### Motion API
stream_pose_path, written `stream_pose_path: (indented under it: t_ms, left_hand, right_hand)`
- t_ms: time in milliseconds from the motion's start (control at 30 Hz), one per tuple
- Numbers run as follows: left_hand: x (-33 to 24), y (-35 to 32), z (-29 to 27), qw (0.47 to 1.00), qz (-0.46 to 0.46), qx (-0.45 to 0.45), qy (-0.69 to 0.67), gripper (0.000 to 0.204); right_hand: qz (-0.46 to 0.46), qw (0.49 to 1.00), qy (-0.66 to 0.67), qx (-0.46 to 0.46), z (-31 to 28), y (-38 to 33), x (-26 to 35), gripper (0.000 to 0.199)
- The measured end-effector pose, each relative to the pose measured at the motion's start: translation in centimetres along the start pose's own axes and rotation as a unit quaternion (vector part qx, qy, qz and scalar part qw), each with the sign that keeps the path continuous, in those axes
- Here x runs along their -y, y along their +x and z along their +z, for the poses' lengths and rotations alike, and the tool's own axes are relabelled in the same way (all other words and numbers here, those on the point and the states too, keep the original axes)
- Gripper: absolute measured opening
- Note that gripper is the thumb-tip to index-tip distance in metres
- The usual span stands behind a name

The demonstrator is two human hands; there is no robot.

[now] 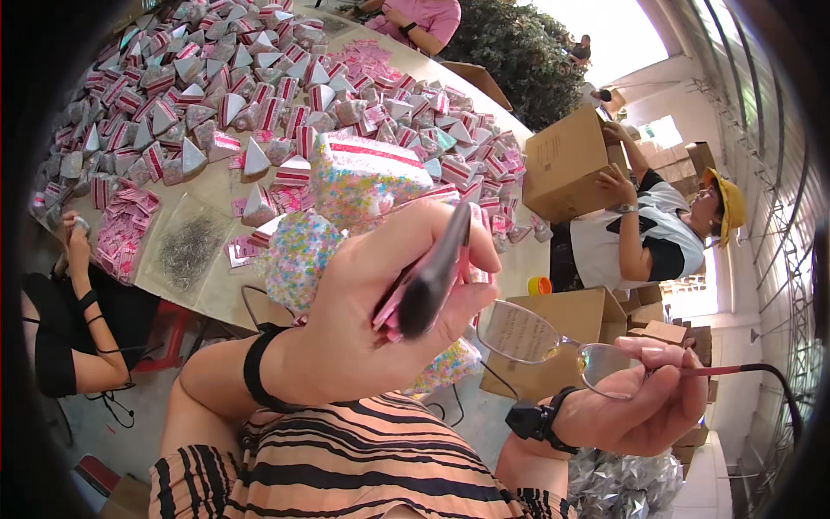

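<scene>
Above the striped lap, a pink-and-black stapler (428, 281) and a speckled wedge packet (298, 255) are gripped by the left hand (363, 320); spectacles (562, 346) are pinched in the right hand (644, 398) fingers. Behind, wedge packets (259, 104) cover the desk (216, 285).

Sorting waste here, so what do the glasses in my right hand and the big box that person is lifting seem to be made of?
The glasses look like thin metal wire rims around clear, glossy lenses, glass or plastic; the temple tips seem dark red plastic. The box looks like plain brown corrugated cardboard, matte, with folded flaps.
</scene>
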State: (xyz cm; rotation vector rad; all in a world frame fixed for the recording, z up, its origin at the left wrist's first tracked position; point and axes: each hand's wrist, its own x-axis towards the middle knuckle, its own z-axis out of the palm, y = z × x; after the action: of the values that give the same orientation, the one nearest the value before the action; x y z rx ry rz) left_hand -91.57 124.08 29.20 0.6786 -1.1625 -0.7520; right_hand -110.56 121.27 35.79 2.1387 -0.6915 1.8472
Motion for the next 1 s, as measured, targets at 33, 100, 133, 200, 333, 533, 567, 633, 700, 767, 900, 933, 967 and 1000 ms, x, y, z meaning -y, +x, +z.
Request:
stream_pose_path:
  t_ms: [33,100,133,200,333,533,567,633,700,767,900,933,967,1000]
  left_hand:
    - [-0.2,-0.2,0.0,1.0,-0.011,0.001,-0.008,0.021]
    - [-0.8,0.0,-0.2,0.999,-0.001,0.034,-0.014,0.02]
    - [-1.0,0.1,0.1,0.999,0.031,0.025,-0.01,0.02]
    - [-1.1,0.0,-0.2,0.997,0.065,0.028,0.011,0.02]
    - [-1.3,-0.4,-0.5,0.995,0.091,0.032,-0.029,0.02]
    - [-2.0,-0.8,-0.5,0.979,0.139,0.081,-0.126,0.02]
    - [-2.2,-0.9,-0.1,0.978,0.142,0.083,-0.125,0.02]
    - [-2.6,-1.6,0.8,0.997,0.078,0.004,-0.031,0.02]
    - [-2.5,-1.2,0.3,0.992,0.084,0.074,-0.061,0.019]
    - [-4.0,-1.9,0.9,0.994,0.077,0.042,-0.069,0.02]
    - [-4.4,-1.9,1.2,0.993,0.084,-0.024,-0.077,0.021]
    - [-4.4,-1.7,1.3,0.993,0.06,-0.014,-0.103,0.021]
    - [-4.4,-1.6,1.3,0.992,0.063,-0.004,-0.106,0.021]
    - [-4.4,-1.5,1.3,0.992,0.059,-0.013,-0.113,0.021]
  right_hand:
    - [0.006,1.0,-0.002,0.001,-0.1,0.0,-0.1,0.022]
    - [-0.037,0.999,0.026,0.002,-0.3,0.3,-0.4,0.022]
    - [-0.049,0.998,0.026,-0.002,-0.4,0.6,-0.3,0.022]
    - [-0.047,0.999,0.023,-0.003,-0.5,0.6,-0.5,0.023]
    - [-0.02,0.996,0.073,-0.05,0.1,0.2,-0.2,0.029]
    - [-0.048,0.992,0.109,0.03,-1.3,-0.4,-0.2,0.03]
    - [-0.059,0.992,0.104,0.026,-1.1,-1.1,-0.4,0.031]
    - [-0.026,0.994,0.101,0.013,-1.3,-2.0,-0.7,0.034]
    - [-0.06,0.991,0.111,-0.053,-0.9,-2.2,-1.0,0.036]
    - [-0.035,0.992,0.117,-0.015,-1.4,-0.9,0.8,0.037]
    - [-0.033,0.986,0.159,-0.031,-0.8,-1.9,0.4,0.035]
    - [-0.02,0.981,0.18,-0.068,-0.9,-2.0,0.4,0.035]
    - [-0.024,0.982,0.172,-0.075,-1.0,-2.0,0.4,0.035]
    - [-0.03,0.986,0.162,-0.007,-1.1,-1.8,0.6,0.037]
